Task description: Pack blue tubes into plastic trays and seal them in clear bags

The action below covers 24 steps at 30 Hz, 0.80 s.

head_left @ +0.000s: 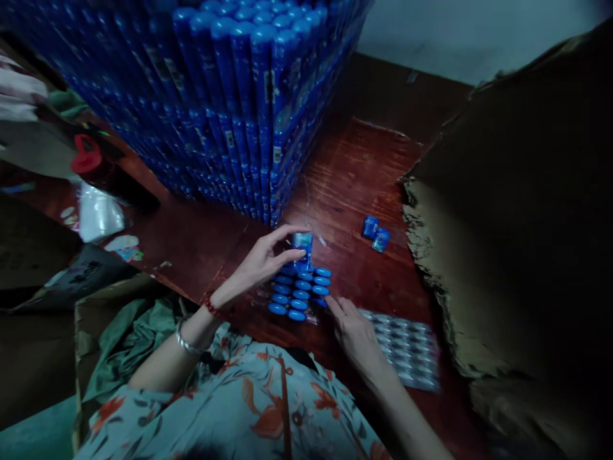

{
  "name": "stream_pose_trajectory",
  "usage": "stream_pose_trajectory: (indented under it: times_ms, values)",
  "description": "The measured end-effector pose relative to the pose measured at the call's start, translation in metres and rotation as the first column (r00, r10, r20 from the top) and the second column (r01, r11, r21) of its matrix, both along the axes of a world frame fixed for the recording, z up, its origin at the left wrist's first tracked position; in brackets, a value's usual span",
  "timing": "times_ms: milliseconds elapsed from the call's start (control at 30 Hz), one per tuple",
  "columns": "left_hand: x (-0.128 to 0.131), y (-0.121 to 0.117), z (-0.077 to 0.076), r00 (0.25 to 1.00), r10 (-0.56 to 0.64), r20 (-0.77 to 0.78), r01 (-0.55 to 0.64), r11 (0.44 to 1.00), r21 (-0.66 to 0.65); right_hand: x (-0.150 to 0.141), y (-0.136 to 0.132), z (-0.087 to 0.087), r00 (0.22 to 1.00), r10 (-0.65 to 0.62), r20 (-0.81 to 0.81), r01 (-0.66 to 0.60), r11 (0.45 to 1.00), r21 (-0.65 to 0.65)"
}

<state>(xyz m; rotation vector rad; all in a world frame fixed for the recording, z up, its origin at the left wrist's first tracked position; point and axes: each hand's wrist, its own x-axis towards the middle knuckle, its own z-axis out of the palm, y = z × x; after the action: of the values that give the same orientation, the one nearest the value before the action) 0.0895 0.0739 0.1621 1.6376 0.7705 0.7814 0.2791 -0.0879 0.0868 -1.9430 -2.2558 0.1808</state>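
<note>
Between the thumb and fingers of my left hand [282, 249] is a small blue labelled container [302, 241], held above the back of a compact group of similar containers. These stand in close rows on the table, their oval blue tops [301, 295] facing up. My right hand [353, 326] is at the right front corner of the group, fingertips close together on another blue container [320, 303], which is partly hidden. Just right of that hand lies a silvery clear tray [407, 348] with rows of moulded hollows.
A tall stack of blue containers [268, 83] rises behind the group. Two loose blue containers [375, 234] lie to the right on the reddish table [354, 185]. Torn cardboard [517, 211] walls the right side. A red-lidded bottle [112, 176] and plastic bags [98, 214] are at left.
</note>
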Motion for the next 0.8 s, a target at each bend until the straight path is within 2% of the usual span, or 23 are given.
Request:
stream_pose_trajectory:
  times_ms: [33,100,167,300,433,500,533,600,667,733,800]
  values:
    - [-0.011,-0.006,-0.002,0.996,0.075,0.049,-0.069,0.991,-0.113,-0.001,0.001,0.001,0.998,0.022,0.065,-0.022,1.0,-0.005]
    - [-0.027,-0.015,-0.009,0.967,0.217,0.136,-0.167,0.936,-0.309,-0.006,0.006,0.007,0.982,0.091,0.164,-0.087,0.996,-0.029]
    - [-0.038,-0.021,-0.016,0.93,0.321,0.178,-0.223,0.879,-0.42,-0.016,0.013,0.014,0.96,0.159,0.232,-0.151,0.987,-0.052]
    - [-0.055,-0.032,-0.025,0.901,0.408,0.148,-0.309,0.842,-0.443,-0.038,0.026,0.02,0.933,0.184,0.31,-0.16,0.982,-0.104]
    - [-0.074,-0.045,-0.032,0.865,0.488,0.117,-0.411,0.823,-0.392,-0.035,0.032,0.023,0.925,0.224,0.308,-0.186,0.971,-0.148]
    - [-0.082,-0.055,-0.037,0.818,0.567,0.099,-0.496,0.781,-0.38,-0.028,0.027,0.03,0.938,0.202,0.282,-0.177,0.978,-0.111]
    - [-0.083,-0.061,-0.04,0.792,0.603,0.094,-0.527,0.754,-0.391,-0.027,0.023,0.035,0.955,0.148,0.259,-0.139,0.989,-0.053]
    - [-0.082,-0.076,-0.044,0.767,0.635,0.093,-0.535,0.713,-0.454,-0.03,0.013,0.045,0.992,0.026,0.124,-0.038,0.995,0.097]
    - [-0.074,-0.092,-0.046,0.784,0.612,0.106,-0.474,0.699,-0.536,-0.042,0.006,0.054,0.989,0.026,-0.143,0.0,0.984,0.179]
    - [-0.064,-0.106,-0.046,0.814,0.561,0.153,-0.378,0.71,-0.593,-0.059,0.004,0.058,0.899,0.138,-0.415,-0.069,0.982,0.177]
    - [-0.056,-0.116,-0.047,0.824,0.529,0.203,-0.324,0.733,-0.598,-0.073,0.009,0.057,0.796,0.199,-0.571,-0.137,0.979,0.149]
